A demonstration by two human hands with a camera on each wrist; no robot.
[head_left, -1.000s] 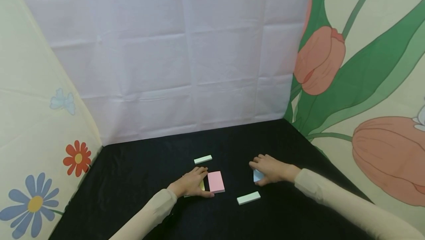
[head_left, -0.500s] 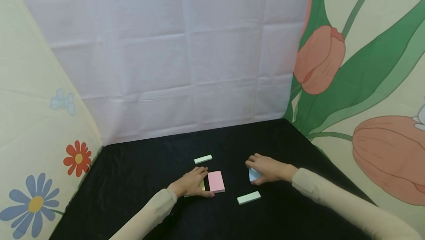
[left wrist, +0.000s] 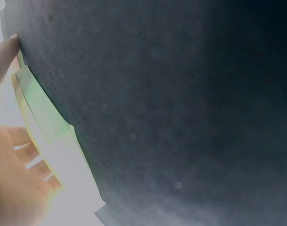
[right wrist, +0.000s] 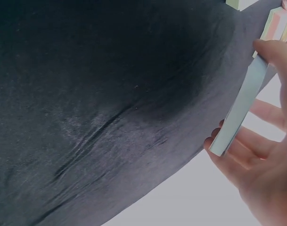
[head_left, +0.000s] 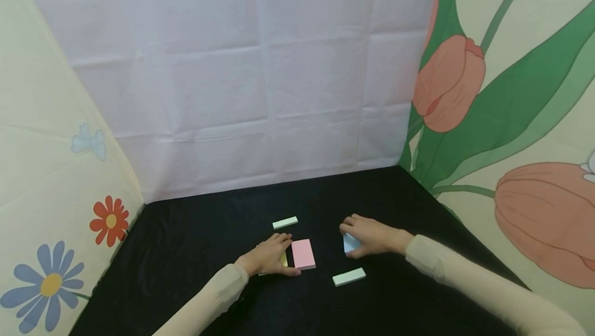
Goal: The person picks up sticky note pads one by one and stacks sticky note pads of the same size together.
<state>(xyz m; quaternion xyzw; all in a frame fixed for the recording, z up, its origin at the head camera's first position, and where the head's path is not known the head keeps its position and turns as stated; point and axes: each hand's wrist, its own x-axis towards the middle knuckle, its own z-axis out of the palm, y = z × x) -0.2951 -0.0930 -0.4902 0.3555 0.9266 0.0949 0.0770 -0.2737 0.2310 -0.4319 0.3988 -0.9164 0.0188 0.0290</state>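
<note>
In the head view my left hand (head_left: 268, 256) spans a yellow sticky note pad (head_left: 284, 259), thumb along the front and fingers at the back, mostly covering it. Right beside it lies a pink sticky note pad (head_left: 303, 254), with my left thumb tip at its front corner. My right hand (head_left: 374, 236) grips a blue sticky note pad (head_left: 351, 243) to the right of the pink one. In the right wrist view its thumb and fingers hold opposite ends of the blue pad (right wrist: 240, 108). The left wrist view shows a pale green edge (left wrist: 46, 106) along the yellow one.
A narrow pale green block (head_left: 285, 223) lies behind the pads. Another narrow pale green block (head_left: 349, 277) lies in front, between the hands. All rest on a black cloth (head_left: 223, 212), with a white sheet (head_left: 209, 78) hanging behind and flowered cloths (head_left: 465, 160) at both sides.
My right hand has slid the blue sticky note pad leftward and slightly back, closer to the pink pad. The left hand and the other pads have stayed in place.
</note>
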